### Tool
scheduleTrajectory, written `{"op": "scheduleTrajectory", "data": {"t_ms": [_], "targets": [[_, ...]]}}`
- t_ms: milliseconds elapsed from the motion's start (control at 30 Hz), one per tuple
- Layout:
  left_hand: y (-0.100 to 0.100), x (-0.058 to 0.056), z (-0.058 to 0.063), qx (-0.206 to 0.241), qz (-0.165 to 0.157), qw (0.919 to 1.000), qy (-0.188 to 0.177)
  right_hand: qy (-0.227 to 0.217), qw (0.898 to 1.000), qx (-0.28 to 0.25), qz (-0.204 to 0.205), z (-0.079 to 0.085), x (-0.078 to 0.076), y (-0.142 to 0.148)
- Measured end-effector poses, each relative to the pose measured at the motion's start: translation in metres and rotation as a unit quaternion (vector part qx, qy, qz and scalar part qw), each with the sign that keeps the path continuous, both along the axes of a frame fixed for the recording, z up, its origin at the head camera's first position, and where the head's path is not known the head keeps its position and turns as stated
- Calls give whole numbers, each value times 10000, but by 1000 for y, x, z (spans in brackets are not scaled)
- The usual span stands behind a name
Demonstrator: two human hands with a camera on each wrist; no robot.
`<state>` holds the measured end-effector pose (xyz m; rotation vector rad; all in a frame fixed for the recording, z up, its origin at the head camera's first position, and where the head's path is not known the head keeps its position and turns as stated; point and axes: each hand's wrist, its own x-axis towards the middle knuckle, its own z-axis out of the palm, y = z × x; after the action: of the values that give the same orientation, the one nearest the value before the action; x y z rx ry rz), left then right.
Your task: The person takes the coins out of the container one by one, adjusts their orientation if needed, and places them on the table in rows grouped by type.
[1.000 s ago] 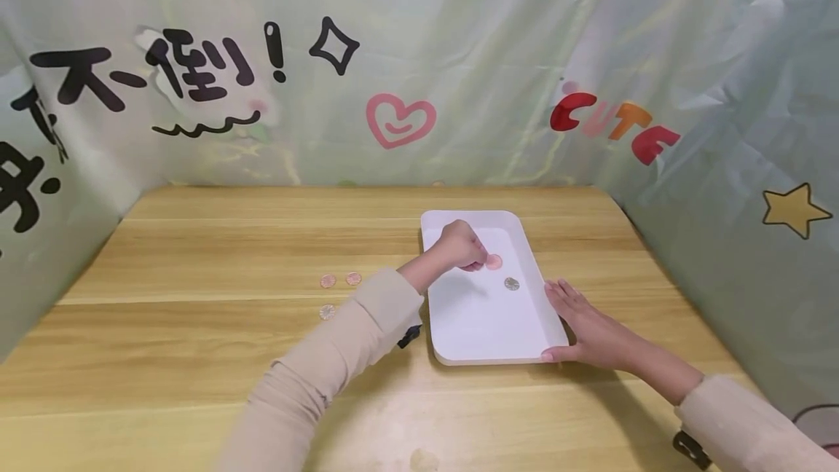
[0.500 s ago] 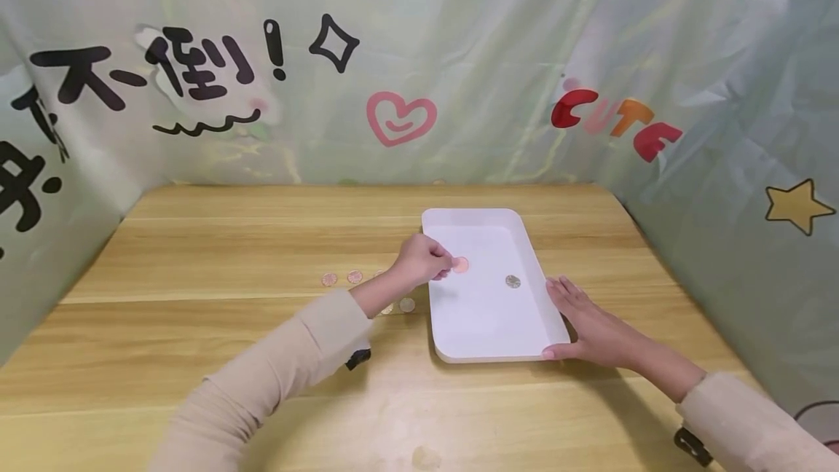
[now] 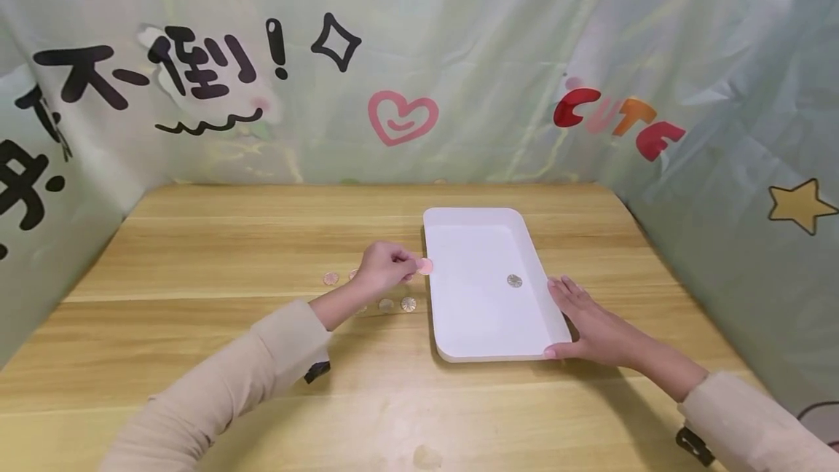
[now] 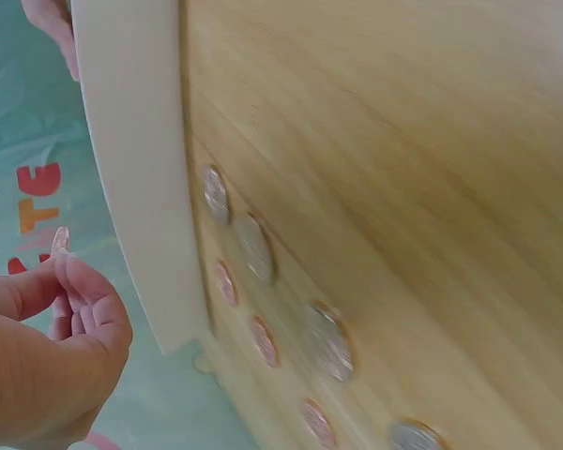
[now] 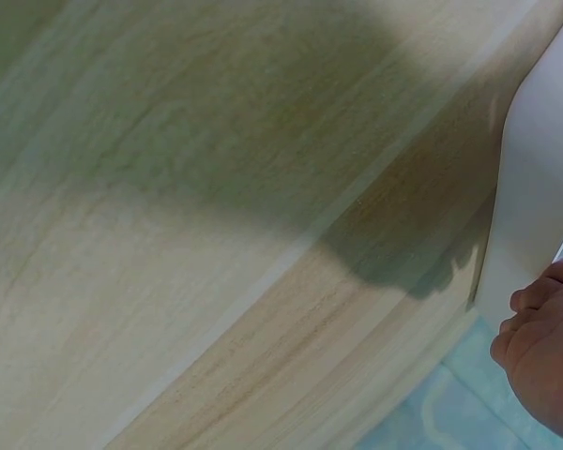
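My left hand [image 3: 388, 266] pinches a reddish copper coin [image 3: 426, 266] between thumb and fingertips, at the left rim of a white tray [image 3: 472, 312]. In the left wrist view the pinched coin [image 4: 61, 240] stands nearly edge-on. One silvery coin [image 3: 514, 281] lies inside the tray, toward its right side. My right hand [image 3: 593, 330] rests against the tray's right side, fingers straight along the wall and thumb on the near corner. Left of the tray, silvery coins [image 3: 408, 304] and copper coins [image 3: 331, 278] lie flat in rows, some hidden behind my left hand.
A wooden table [image 3: 197, 355] carries everything. A printed cloth [image 3: 485, 57] closes it off at the back and both sides. Several coins, among them a silvery coin [image 4: 328, 340] and a copper coin [image 4: 264, 341], lie close to the tray's left wall.
My left hand has drawn left from over the middle of the tray to its left rim, still pinching the copper coin. The right hand has stayed on the tray's side.
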<state>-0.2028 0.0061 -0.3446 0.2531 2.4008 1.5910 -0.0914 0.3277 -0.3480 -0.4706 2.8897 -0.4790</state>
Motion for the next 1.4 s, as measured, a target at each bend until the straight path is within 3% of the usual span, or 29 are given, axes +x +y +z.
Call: {"op": "scheduleTrajectory", "data": {"t_ms": [167, 533, 767, 967, 1267, 1400], "targets": [[-19, -2, -4, -38, 199, 9998, 56, 20, 10000, 16, 16, 0, -1, 0], [-61, -5, -10, -438, 271, 9984, 225, 66, 10000, 38, 40, -1, 0, 1], [-80, -5, -11, -522, 473, 9974, 124, 74, 10000, 16, 57, -1, -1, 2], [-99, -6, -14, -860, 503, 9943, 374, 63, 10000, 21, 37, -2, 0, 2], [-133, -8, -25, -1110, 762, 9901, 392, 71, 10000, 37, 54, -3, -1, 2], [-148, -12, -31, -1234, 894, 9882, 145, 70, 9999, 60, 46, -3, -1, 2]]}}
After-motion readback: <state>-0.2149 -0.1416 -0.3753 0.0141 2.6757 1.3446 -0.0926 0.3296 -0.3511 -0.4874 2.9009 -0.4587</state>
